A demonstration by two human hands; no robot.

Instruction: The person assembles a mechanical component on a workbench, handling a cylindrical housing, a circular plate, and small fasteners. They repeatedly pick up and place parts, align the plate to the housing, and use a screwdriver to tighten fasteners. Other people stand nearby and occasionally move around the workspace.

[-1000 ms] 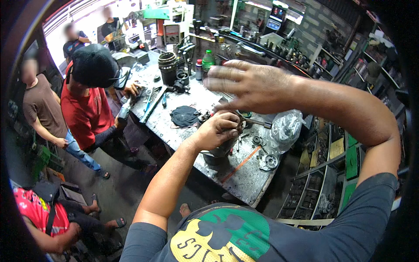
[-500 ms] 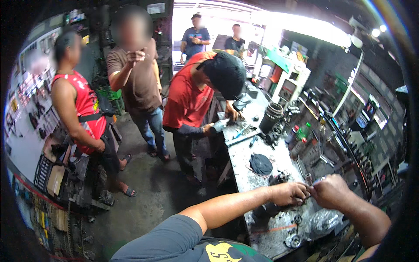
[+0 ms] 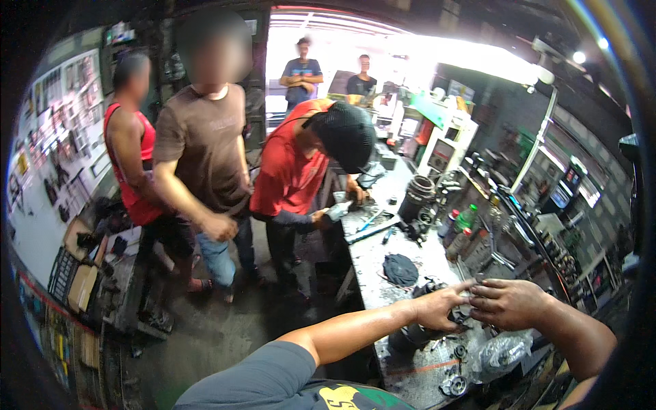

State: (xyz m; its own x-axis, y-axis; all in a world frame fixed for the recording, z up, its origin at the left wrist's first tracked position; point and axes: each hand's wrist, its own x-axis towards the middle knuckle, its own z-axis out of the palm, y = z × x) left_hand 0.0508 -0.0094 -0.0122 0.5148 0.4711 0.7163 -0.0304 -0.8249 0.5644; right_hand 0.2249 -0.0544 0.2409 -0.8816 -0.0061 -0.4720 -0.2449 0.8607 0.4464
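Observation:
Over the right side of the workbench (image 3: 372, 273), my left hand (image 3: 439, 307) and my right hand (image 3: 509, 304) meet at their fingertips. The fingers of my left hand curl, with thumb and index apart, around a small dark piece that is mostly hidden. My right hand lies across it from the other side, fingers bent and close together. What they hold is too covered to name. Below my left wrist stands a dark cylindrical metal part (image 3: 408, 339). Close under my right hand lies a clear plastic bag (image 3: 502, 354), beside a round metal ring part (image 3: 454, 386).
A black cloth (image 3: 400, 270) lies farther up the bench, near a tall dark cylindrical machine part (image 3: 417, 198) and bottles (image 3: 467, 217). A co-worker in a red shirt (image 3: 290, 178) bends over the bench's far end. Two people (image 3: 205, 143) stand at the left.
My right hand has loosened from a tight fist into longer, flatter fingers, and my left fingers have spread somewhat. The person in brown has lowered a raised hand and stepped nearer.

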